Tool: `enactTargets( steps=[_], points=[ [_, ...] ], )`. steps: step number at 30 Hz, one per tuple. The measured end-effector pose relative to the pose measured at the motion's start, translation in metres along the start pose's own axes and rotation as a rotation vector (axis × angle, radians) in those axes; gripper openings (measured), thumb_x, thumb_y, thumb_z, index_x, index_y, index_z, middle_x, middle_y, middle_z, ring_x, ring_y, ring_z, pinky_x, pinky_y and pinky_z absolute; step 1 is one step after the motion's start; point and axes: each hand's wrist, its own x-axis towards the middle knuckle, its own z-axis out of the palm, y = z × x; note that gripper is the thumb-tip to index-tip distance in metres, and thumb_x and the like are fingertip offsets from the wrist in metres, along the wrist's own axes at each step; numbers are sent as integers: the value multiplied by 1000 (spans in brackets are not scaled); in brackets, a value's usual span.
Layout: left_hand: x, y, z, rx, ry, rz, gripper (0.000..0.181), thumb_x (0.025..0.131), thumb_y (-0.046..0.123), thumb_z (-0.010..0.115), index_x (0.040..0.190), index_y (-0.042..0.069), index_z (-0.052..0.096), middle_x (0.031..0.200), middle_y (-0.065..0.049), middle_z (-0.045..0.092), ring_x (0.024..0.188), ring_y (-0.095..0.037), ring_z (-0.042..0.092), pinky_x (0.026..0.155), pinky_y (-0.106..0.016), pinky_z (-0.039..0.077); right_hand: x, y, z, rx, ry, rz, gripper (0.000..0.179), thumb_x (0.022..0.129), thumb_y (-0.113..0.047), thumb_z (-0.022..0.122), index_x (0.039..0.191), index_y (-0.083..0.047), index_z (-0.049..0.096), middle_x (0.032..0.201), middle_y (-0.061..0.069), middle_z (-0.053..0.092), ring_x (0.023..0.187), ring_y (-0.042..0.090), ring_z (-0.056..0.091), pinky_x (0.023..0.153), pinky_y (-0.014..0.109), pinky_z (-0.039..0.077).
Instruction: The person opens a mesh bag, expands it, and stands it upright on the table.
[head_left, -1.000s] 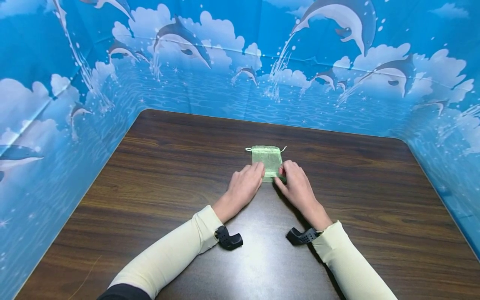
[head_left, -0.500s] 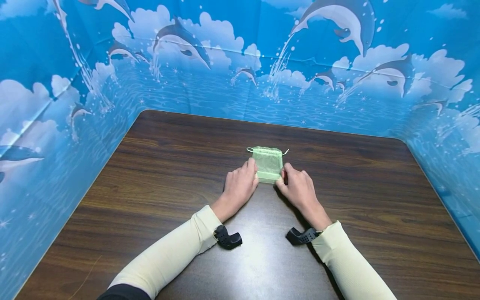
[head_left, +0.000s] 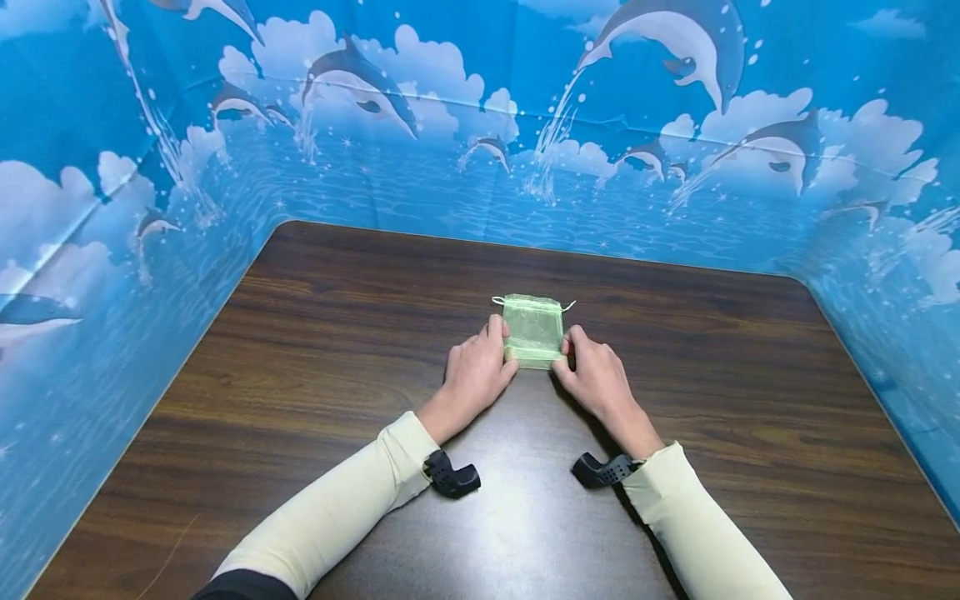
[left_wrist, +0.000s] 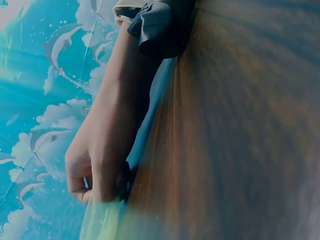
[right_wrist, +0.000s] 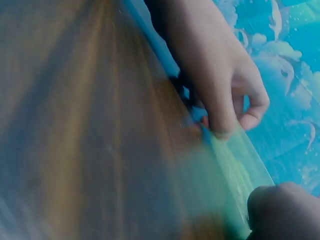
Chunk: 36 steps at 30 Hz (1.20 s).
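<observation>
A small, see-through light green drawstring pouch (head_left: 533, 329) lies flat on the table, its gathered mouth and white cord loops toward the far side. At its lower left corner, my left hand (head_left: 476, 365) pinches the edge between thumb and index finger. My right hand (head_left: 597, 372) pinches the lower right corner in the same way. The left wrist view shows the right hand (left_wrist: 105, 160) from the side with the green mesh (left_wrist: 100, 220) below its fingertips. In the right wrist view the left hand (right_wrist: 220, 75) holds the pouch, and a dark part of the right hand (right_wrist: 285, 212) is close to the camera.
The brown wood-grain table (head_left: 360, 333) has rounded far corners. A blue dolphin-print cloth (head_left: 450, 125) stands behind and along its sides. Black wrist devices (head_left: 452, 476) hang by the cream sleeves.
My left hand has moved outward from over the pouch's left part to its lower left edge. The right hand has shifted slightly and now pinches the right corner; the pouch lies flatter.
</observation>
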Motion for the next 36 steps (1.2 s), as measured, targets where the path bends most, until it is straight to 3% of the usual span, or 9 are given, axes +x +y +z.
enactTargets(
  steps=[5, 10, 13, 15, 19, 25, 31, 36],
  points=[
    [1, 1, -8, -40, -99, -19, 57, 89, 45, 79, 121, 10, 49, 89, -3, 63, 64, -20, 64, 56, -40, 52, 1, 3, -7, 32, -81, 8, 19, 88, -22, 66, 98, -15, 52, 75, 0, 55, 62, 19, 47, 58, 34, 37],
    [8, -2, -22, -188, -246, -190, 66, 95, 66, 61, 129, 14, 40, 88, -5, 63, 69, -22, 63, 63, -39, 48, 4, 4, -16, 59, -209, 46, 26, 92, -37, 66, 102, -17, 52, 85, 1, 58, 70, 19, 51, 64, 35, 40],
    [11, -6, -28, -207, -251, -285, 56, 103, 63, 48, 128, 13, 46, 84, -8, 67, 69, -26, 65, 66, -42, 49, 5, 4, -20, 126, -238, 81, 31, 99, -46, 62, 102, -17, 52, 84, 1, 58, 71, 18, 52, 66, 35, 41],
    [12, -9, -29, -189, -235, -305, 48, 107, 56, 45, 124, 12, 56, 87, -8, 72, 72, -27, 67, 69, -44, 52, 6, 5, -20, 183, -216, 120, 35, 105, -50, 55, 102, -15, 53, 82, 2, 59, 71, 18, 53, 68, 35, 42],
    [15, -13, -29, -175, -205, -288, 36, 108, 44, 50, 112, 16, 71, 102, -1, 78, 84, -27, 73, 77, -47, 56, 8, 4, -17, 231, -146, 195, 45, 111, -51, 41, 105, -11, 61, 82, 6, 63, 73, 21, 57, 72, 37, 45],
    [19, -15, -30, -233, -193, -288, 26, 104, 40, 60, 103, 22, 78, 93, 4, 79, 91, -24, 75, 84, -48, 55, 12, -1, -14, 220, -128, 207, 42, 110, -44, 48, 115, -9, 71, 93, 7, 72, 79, 21, 62, 77, 40, 48],
    [22, -18, -32, -394, -202, -297, 19, 103, 35, 64, 104, 20, 74, 97, 3, 78, 91, -18, 72, 85, -44, 52, 10, -1, -12, 391, -121, 220, 33, 108, -40, 55, 116, -12, 69, 89, 5, 66, 73, 15, 55, 71, 30, 44],
    [26, -22, -24, -593, -113, -182, 13, 105, 27, 64, 107, 14, 67, 108, -6, 68, 70, -15, 58, 67, -29, 45, 12, 1, -9, 567, -25, 230, 26, 107, -31, 61, 117, -7, 65, 94, 8, 61, 73, 13, 54, 66, 24, 44]
  ],
)
